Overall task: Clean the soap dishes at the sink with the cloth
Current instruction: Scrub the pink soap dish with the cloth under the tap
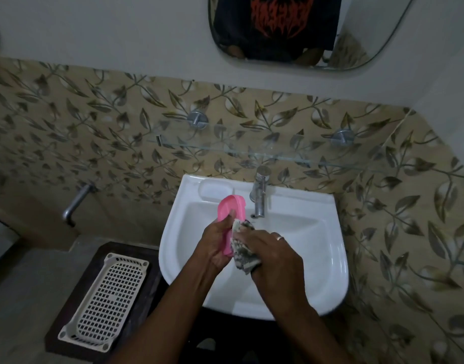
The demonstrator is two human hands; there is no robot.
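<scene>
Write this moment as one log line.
left hand: holds pink soap dish | right hand: grips cloth against dish | over sink

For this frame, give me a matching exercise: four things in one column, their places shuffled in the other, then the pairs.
1. pink plastic soap dish
2. grey-and-white patterned cloth
3. white perforated plastic tray
4. chrome tap

A. on dark stand
B. in left hand
C. on rim of white sink
D. in right hand

Pairs: 1-B, 2-D, 3-A, 4-C

Pink oval soap dish (229, 210) tilted over white sink (317, 258); patterned grey-white cloth (242, 252) crumpled against its right edge.
</scene>
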